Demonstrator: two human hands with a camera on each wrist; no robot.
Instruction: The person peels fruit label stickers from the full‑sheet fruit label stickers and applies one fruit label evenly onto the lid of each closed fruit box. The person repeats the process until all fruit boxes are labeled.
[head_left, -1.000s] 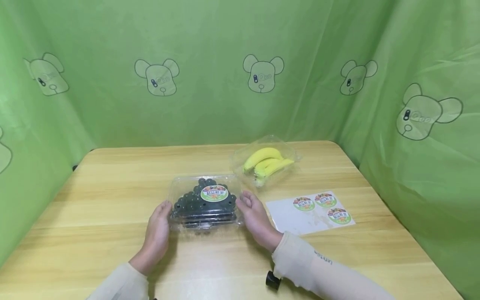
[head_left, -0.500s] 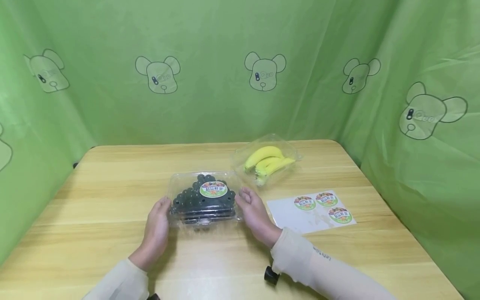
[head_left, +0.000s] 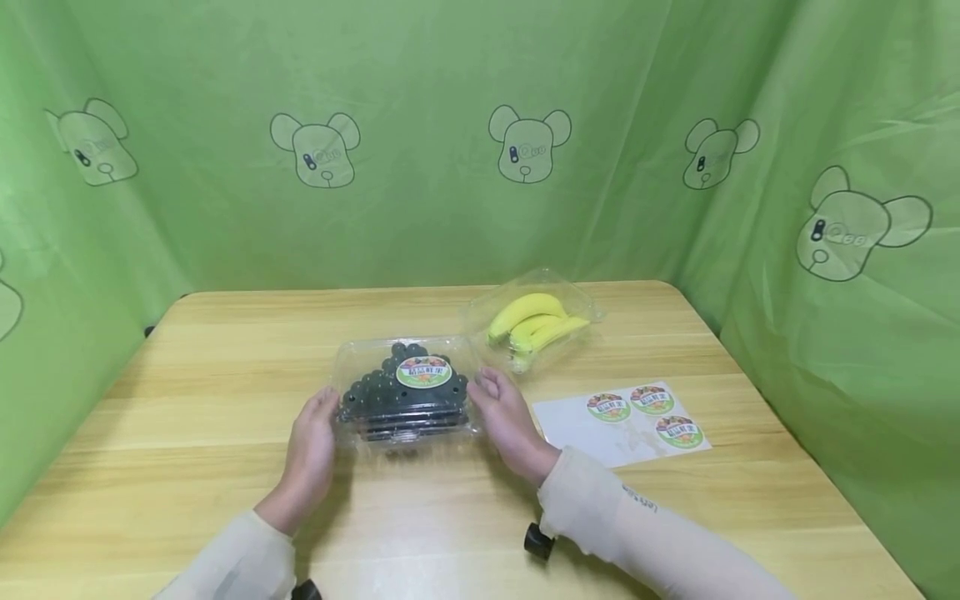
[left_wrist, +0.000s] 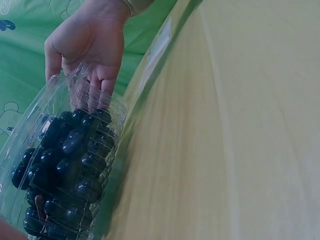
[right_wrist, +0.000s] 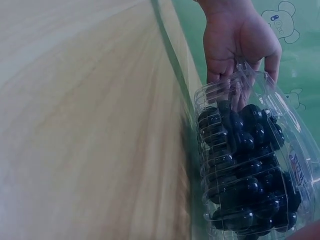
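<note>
Between both hands is a clear plastic clamshell box [head_left: 405,435] filled with dark grapes [head_left: 375,396]. An oval fruit label [head_left: 423,372] is on its lid. My left hand [head_left: 309,446] grips the box's left end, and my right hand [head_left: 516,433] grips the right end, thumbs at the upper sides. In the left wrist view the right hand [left_wrist: 92,45] appears at the far end, its fingers under the box. The right wrist view likewise has the left hand [right_wrist: 240,40] supporting the opposite end. The box is held up off the table.
Behind the grape box, to the right, a clear box [head_left: 570,292] holds yellow bananas [head_left: 528,315]. A white sheet [head_left: 581,429] with three oval labels [head_left: 678,432] lies on the wooden table [head_left: 187,417] at right. Green curtains [head_left: 420,225] surround the table.
Both hands have shifted the grape box slightly away from the person and a little left, keeping their grip. The bananas and the label sheet have stayed put.
</note>
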